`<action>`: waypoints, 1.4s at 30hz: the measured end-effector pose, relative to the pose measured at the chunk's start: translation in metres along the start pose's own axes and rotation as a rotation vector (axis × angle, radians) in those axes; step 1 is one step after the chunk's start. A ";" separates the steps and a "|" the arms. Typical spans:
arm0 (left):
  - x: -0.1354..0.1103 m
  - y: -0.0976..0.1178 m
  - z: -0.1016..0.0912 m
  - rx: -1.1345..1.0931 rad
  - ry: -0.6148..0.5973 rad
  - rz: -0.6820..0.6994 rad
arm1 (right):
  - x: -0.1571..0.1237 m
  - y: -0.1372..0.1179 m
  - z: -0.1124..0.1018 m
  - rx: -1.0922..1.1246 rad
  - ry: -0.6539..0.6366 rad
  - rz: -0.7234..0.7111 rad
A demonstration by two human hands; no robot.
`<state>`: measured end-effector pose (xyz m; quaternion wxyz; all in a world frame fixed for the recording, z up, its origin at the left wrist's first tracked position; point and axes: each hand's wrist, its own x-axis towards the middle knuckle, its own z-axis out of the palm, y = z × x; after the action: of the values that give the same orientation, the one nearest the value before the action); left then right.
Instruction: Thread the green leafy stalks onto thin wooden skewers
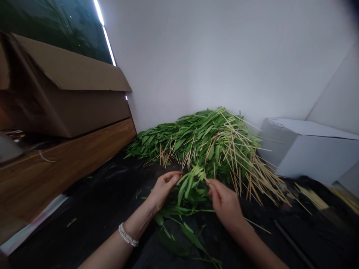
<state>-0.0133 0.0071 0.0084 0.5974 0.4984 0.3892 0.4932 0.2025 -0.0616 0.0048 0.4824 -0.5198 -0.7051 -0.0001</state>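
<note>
A small bunch of long-leaved greens (193, 186) is between my hands, above a black plastic sheet. My right hand (226, 203) is closed in a pinch at the bunch's right side, on what looks like the end of a thin wooden skewer. At the left edge of the leaves, my left hand (165, 188) has thumb and fingers drawn together; what they grip, if anything, is too small to make out. Loose leafy stems (190, 235) lie below the bunch. Behind it rises a large pile of greens (190, 130), with many skewers (238, 160) sticking out.
A white box (316, 149) stands to the right, with bundled skewers (312, 196) in front of it. An open cardboard box (84, 104) rests on a wooden surface (92, 149) at left. The black sheet (92, 216) covers the floor before a white wall (218, 56).
</note>
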 end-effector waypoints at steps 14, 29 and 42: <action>-0.016 -0.005 0.009 0.806 -0.530 0.268 | 0.010 0.007 -0.017 -0.059 0.214 0.037; -0.001 0.010 0.001 0.245 0.018 0.144 | 0.007 0.005 -0.018 -0.004 0.118 0.074; -0.001 0.008 0.000 0.020 0.093 0.018 | -0.003 -0.007 0.000 -0.039 -0.273 -0.055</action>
<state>-0.0151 0.0065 0.0160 0.5692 0.4844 0.4168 0.5172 0.1974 -0.0665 0.0061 0.3717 -0.5047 -0.7780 0.0437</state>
